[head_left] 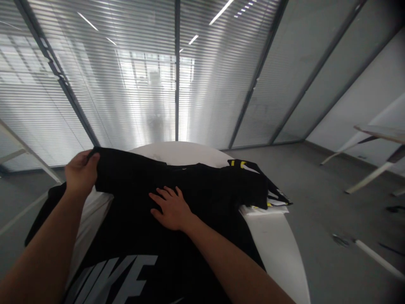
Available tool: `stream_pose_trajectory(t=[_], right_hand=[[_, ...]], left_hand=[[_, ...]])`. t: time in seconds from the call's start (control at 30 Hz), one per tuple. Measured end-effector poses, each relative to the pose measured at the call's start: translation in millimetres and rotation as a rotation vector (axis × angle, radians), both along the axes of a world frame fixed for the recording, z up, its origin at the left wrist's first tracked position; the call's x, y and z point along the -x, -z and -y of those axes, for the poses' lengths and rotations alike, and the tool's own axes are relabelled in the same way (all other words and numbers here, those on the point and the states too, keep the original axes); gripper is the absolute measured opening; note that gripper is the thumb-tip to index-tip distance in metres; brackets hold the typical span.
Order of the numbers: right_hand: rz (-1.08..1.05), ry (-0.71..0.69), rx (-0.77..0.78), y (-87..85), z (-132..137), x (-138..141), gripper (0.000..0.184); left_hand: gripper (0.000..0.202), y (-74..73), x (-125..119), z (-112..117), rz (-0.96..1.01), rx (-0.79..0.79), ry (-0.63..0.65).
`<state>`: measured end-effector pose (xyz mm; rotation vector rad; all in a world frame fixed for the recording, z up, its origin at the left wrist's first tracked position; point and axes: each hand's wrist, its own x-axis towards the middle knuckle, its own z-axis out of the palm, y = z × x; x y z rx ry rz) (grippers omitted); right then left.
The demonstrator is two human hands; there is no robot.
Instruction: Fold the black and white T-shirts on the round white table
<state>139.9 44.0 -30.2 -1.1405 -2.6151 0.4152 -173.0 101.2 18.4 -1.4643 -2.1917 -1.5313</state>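
A black T-shirt point(133, 236) with large pale NIKE lettering point(110, 280) lies spread over a round white table point(177, 153), one side hanging past the table's left edge. My left hand point(81, 173) is raised at the shirt's upper left corner, shut on its edge and lifting it. My right hand point(171, 207) rests flat on the shirt's middle, fingers apart, holding nothing. At the shirt's far right lies a black garment with yellow and white trim point(256, 179), partly under or against the shirt; I cannot tell which.
Grey floor surrounds the table on the left and right. Glass walls with slatted blinds stand ahead. To the right stands another table with pale legs point(379, 135), and a white rod point(378, 258) lies on the floor.
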Motion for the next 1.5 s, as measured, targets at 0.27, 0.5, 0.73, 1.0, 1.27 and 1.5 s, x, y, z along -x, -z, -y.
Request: stream_pose_trajectory(t=[0.27, 0.5, 0.73, 1.0, 1.27, 1.5], right_hand=[[-0.008, -0.003, -0.001, 0.4, -0.7, 1.5, 0.055], [-0.029, -0.007, -0.026, 4.4, -1.1, 0.9, 0.055], [-0.014, -0.007, -0.016, 3.9, -1.8, 1.4, 0.055], [0.002, -0.013, -0.004, 0.5, -0.3, 1.4, 0.055], [-0.008, -0.011, -0.001, 3.4, -2.5, 1.3, 0.055], [-0.018, -0.011, -0.01, 2.5, -1.8, 1.6, 0.055]], left_hand=[[0.048, 15.8, 17.8, 0.0, -0.268, 0.553, -0.086], [0.051, 12.1, 17.9, 1.4, -0.276, 0.45, -0.185], [0.06, 18.6, 31.9, -0.3, -0.223, 0.759, -0.078], [0.062, 15.5, 38.9, -2.8, -0.06, 0.958, 0.089], [0.045, -14.5, 9.1, 10.7, -0.092, 0.56, 0.134], [0.047, -0.1, 25.8, 8.8, -0.047, 0.692, 0.232]])
